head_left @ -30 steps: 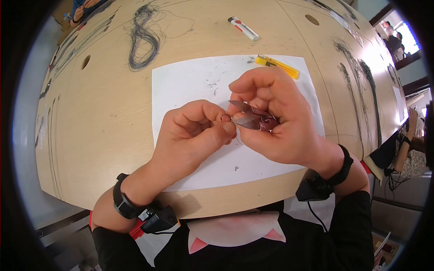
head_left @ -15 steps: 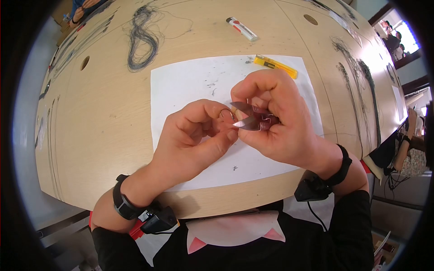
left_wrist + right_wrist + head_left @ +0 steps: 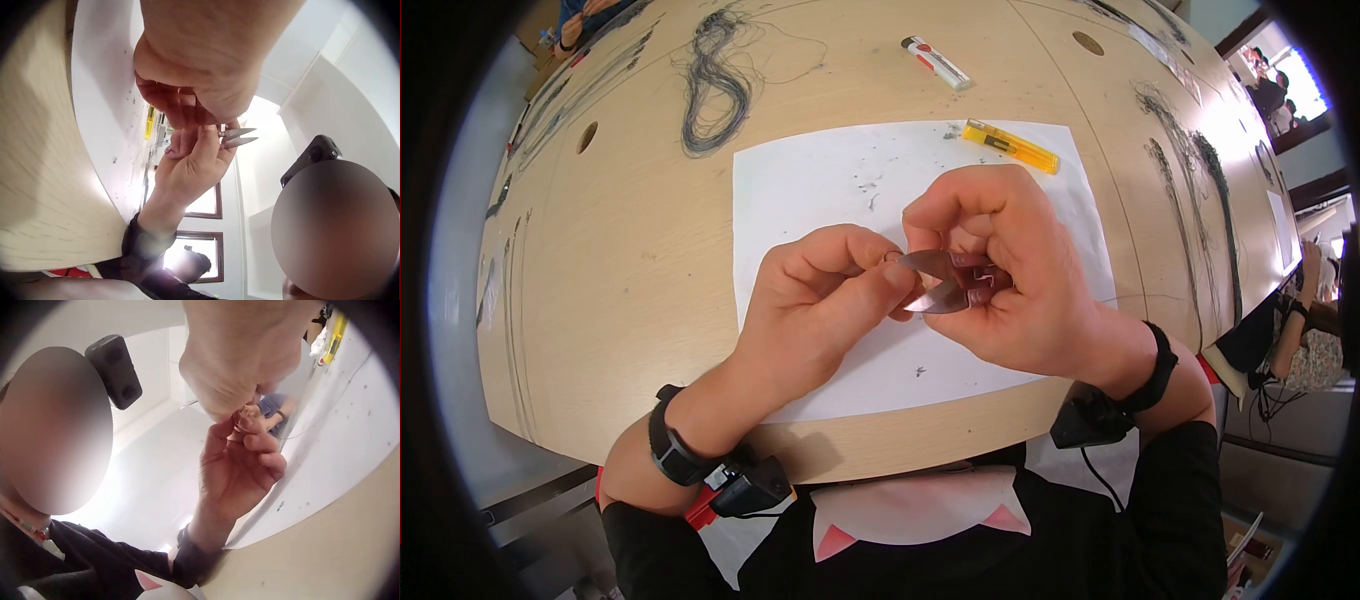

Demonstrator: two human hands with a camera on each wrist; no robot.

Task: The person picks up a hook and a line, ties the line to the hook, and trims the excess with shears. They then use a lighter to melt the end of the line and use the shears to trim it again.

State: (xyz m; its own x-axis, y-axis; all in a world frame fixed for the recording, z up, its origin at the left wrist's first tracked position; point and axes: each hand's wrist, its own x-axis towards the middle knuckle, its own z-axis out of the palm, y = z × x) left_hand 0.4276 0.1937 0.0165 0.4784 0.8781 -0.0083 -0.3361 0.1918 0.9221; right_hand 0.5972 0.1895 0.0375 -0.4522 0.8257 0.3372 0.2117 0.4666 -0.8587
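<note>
Over a white paper sheet (image 3: 800, 190), the two hands meet at the fingertips. The right hand (image 3: 1040, 270) holds small thread snips (image 3: 940, 296), their two pointed metal blades apart in a V and aimed at the left fingertips. Its fingers curl round the reddish handles, which are partly hidden in the palm. Between thumb and forefinger, the left hand (image 3: 820, 290) pinches a small dark curved wire piece, hook-like (image 3: 891, 256), mostly covered by the fingers. In the right wrist view, a thin line (image 3: 340, 397) runs from near the fingertips across the paper.
A yellow plastic case (image 3: 1010, 146) lies at the paper's far edge, with a white-and-red stick-shaped item (image 3: 937, 62) beyond. A bundle of grey thread (image 3: 715, 95) is at the back left; dark strands (image 3: 1220, 190) lie right. Dark specks dot the paper.
The snips have shifted slightly down and left, so their blades now overlap the left fingertips. The curved piece, plainer half a second ago, is more covered; the left thumb and forefinger have closed together.
</note>
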